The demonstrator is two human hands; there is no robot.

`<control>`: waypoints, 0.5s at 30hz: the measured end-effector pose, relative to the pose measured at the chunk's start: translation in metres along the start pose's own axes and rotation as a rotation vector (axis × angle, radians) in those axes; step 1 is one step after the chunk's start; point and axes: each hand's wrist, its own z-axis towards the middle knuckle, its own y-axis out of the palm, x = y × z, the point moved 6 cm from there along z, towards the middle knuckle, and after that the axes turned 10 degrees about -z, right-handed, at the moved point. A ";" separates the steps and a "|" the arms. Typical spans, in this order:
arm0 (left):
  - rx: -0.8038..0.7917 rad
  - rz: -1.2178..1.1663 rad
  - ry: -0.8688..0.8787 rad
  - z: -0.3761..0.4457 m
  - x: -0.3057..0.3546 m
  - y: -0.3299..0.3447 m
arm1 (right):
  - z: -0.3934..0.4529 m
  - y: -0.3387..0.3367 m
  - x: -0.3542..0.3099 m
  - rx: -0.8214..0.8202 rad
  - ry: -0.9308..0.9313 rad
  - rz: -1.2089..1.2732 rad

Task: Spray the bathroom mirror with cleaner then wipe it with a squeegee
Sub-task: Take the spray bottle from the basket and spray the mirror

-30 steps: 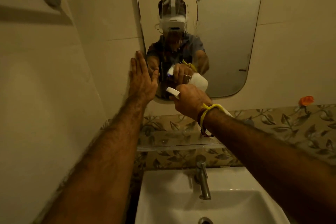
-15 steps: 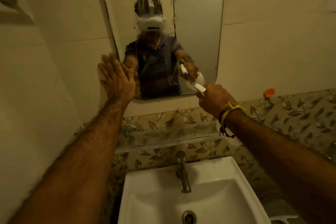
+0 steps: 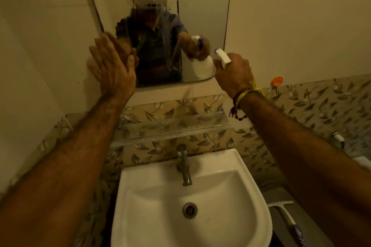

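Observation:
The wall mirror (image 3: pixel 202 6) hangs above the basin, with wet streaks and foam running down its upper middle. My left hand (image 3: pixel 112 68) lies flat and open against the mirror's lower left corner and the wall. My right hand (image 3: pixel 233 73) is closed around a white spray bottle (image 3: pixel 222 58), its nozzle aimed at the mirror's lower right part; the bottle's body shows only as a reflection. A squeegee (image 3: pixel 289 220) with a white blade and purple handle lies on a ledge to the right of the basin, away from both hands.
A white basin (image 3: pixel 251 206) with a metal tap (image 3: pixel 184 166) sits directly below. A glass shelf (image 3: pixel 170 130) runs along the leaf-patterned tiles under the mirror. An orange hook (image 3: pixel 277 81) sticks to the wall at right. The left wall is close.
The view has dropped and shifted, bringing the basin and squeegee into sight. My right hand with the bottle has moved right along the mirror's lower part. My left hand stays flat on the mirror corner.

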 end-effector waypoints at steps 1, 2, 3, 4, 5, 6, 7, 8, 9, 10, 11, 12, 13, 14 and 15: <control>0.013 0.001 0.053 -0.002 0.013 -0.003 | 0.003 -0.004 -0.003 0.028 0.000 0.029; 0.014 -0.007 0.104 -0.007 0.026 -0.003 | 0.004 -0.007 -0.008 0.040 -0.004 0.049; 0.001 -0.016 0.149 -0.016 0.037 0.000 | 0.001 -0.006 -0.011 0.047 -0.009 0.056; -0.019 -0.033 0.191 -0.029 0.047 0.005 | -0.003 -0.005 -0.012 0.046 -0.008 0.060; -0.046 -0.054 0.228 -0.043 0.056 0.013 | -0.008 -0.002 -0.011 0.035 0.001 0.071; -0.076 -0.080 0.263 -0.059 0.064 0.020 | -0.014 0.000 -0.008 0.021 0.014 0.088; -0.108 -0.105 0.295 -0.074 0.071 0.028 | -0.020 0.000 -0.007 0.012 0.020 0.107; -0.137 -0.136 0.324 -0.089 0.077 0.037 | -0.026 0.000 -0.005 0.012 0.018 0.124; -0.166 -0.171 0.342 -0.106 0.082 0.046 | -0.033 -0.002 -0.003 0.024 0.012 0.134; -0.197 -0.209 0.349 -0.123 0.085 0.055 | -0.041 -0.004 0.001 0.042 0.007 0.134; -0.233 -0.249 0.352 -0.141 0.086 0.065 | -0.051 -0.007 0.006 0.063 0.002 0.133; -0.274 -0.290 0.351 -0.159 0.087 0.075 | -0.063 -0.009 0.013 0.074 0.001 0.144; -0.317 -0.327 0.352 -0.178 0.087 0.086 | -0.075 -0.010 0.023 0.078 0.009 0.180; -0.360 -0.363 0.354 -0.197 0.086 0.096 | -0.087 -0.012 0.034 0.078 0.031 0.230; -0.399 -0.402 0.352 -0.217 0.084 0.107 | -0.101 -0.013 0.049 0.078 0.072 0.276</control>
